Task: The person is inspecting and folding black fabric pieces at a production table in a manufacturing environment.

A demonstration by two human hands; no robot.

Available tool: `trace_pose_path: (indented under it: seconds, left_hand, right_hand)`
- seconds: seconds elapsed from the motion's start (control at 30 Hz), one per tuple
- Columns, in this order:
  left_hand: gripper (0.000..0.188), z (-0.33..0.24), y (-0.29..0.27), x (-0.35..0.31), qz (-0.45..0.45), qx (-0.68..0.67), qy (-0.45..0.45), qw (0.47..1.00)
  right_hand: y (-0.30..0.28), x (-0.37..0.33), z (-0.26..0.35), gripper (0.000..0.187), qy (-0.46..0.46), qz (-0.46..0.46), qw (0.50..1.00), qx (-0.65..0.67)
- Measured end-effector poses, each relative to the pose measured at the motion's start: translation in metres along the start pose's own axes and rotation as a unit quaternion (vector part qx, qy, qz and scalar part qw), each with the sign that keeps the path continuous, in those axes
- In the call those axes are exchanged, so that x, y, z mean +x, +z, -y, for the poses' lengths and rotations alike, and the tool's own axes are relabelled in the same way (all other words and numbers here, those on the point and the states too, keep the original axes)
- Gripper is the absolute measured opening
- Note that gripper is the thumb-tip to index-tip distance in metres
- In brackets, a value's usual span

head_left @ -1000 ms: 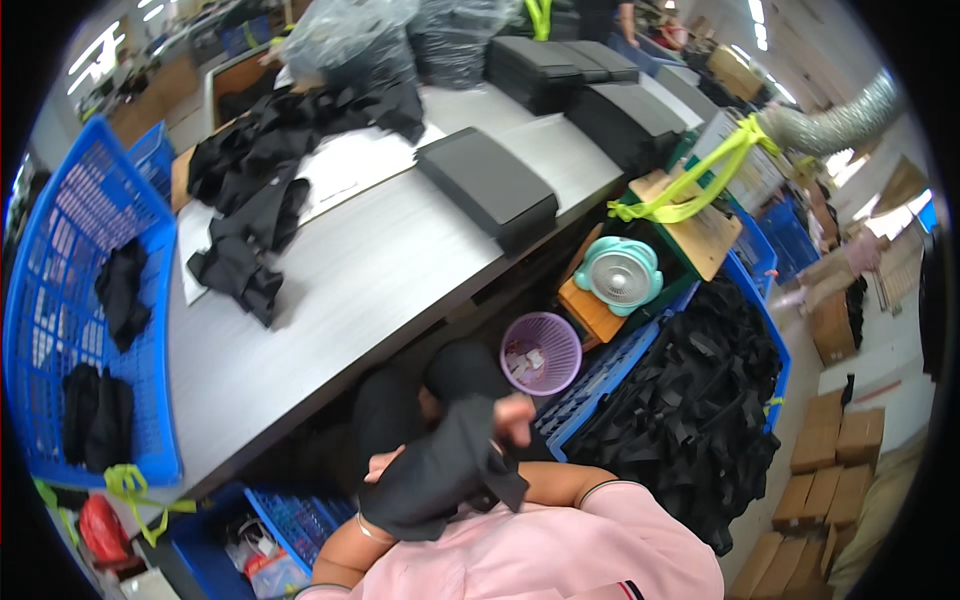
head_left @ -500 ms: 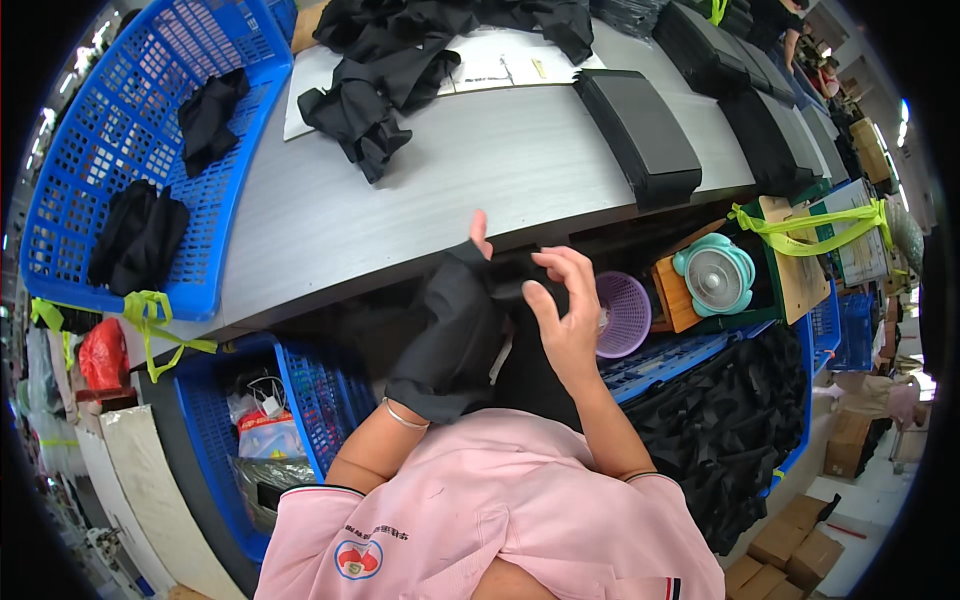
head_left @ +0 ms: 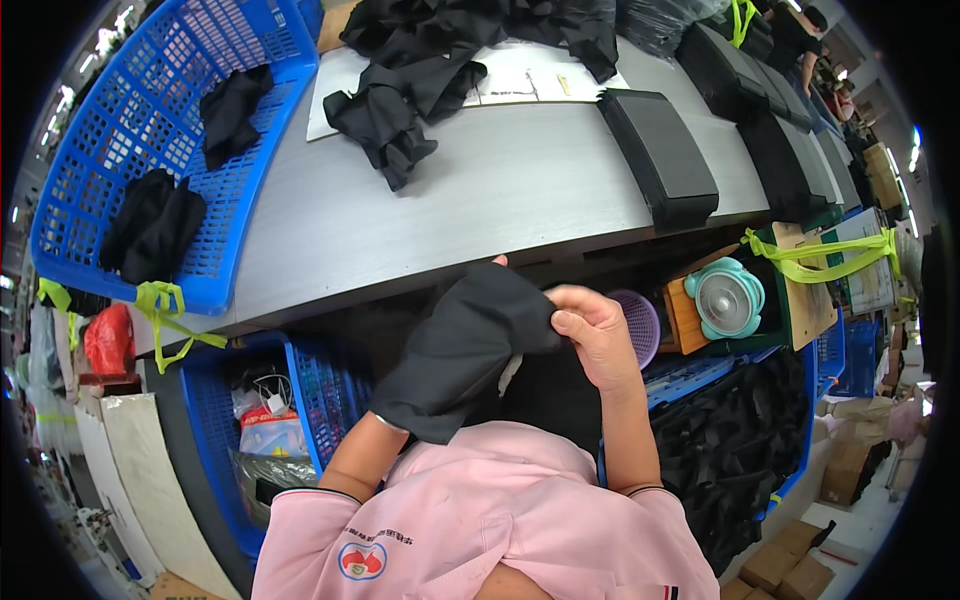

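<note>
A piece of black cloth (head_left: 465,340) is drawn over my left hand and wrist like a sleeve, above my lap. Of my left hand (head_left: 500,261) only a fingertip shows past the cloth's far edge; the other fingers are hidden inside. My right hand (head_left: 600,335) is closed, pinching the right edge of this cloth between thumb and fingers. A small pale patch, perhaps a label, shows under the cloth near its lower right edge. More crumpled black cloth (head_left: 385,125) lies on the grey table (head_left: 400,215) beyond my hands.
A blue basket (head_left: 265,190) with black cloth stands at the table's left. Folded black stacks (head_left: 660,160) lie to the right. Below the table are a blue crate (head_left: 300,400) with bags, a purple basket (head_left: 640,325), a teal fan (head_left: 727,300) and a crate heaped with black cloth (head_left: 720,440).
My right hand has moved right and down and now pinches the cloth's edge, where its fingers were apart before. The cloth has been pulled farther over my left hand, covering its raised finger.
</note>
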State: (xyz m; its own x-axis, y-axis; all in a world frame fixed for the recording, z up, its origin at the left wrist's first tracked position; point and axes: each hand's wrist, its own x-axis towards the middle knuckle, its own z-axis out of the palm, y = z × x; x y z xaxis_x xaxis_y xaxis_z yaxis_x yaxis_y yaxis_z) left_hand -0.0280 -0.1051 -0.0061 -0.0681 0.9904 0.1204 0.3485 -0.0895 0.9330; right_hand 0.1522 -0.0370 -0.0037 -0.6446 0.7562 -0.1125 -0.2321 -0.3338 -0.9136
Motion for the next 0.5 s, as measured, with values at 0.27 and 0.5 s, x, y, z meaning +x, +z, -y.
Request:
trace_pose_path:
  seconds: [0.27, 0.5]
  left_hand:
    - [0.044, 0.106, 0.062, -0.069, 0.073, -0.408, -0.164, 0.895]
    - [0.041, 0.062, 0.01, -0.012, 0.065, -0.165, 0.047, 0.983]
  right_hand:
    - [-0.007, 0.052, 0.003, 0.046, -0.052, -0.088, 0.99, 0.101]
    - [-0.011, 0.035, -0.005, 0.044, -0.132, -0.103, 0.979, -0.118]
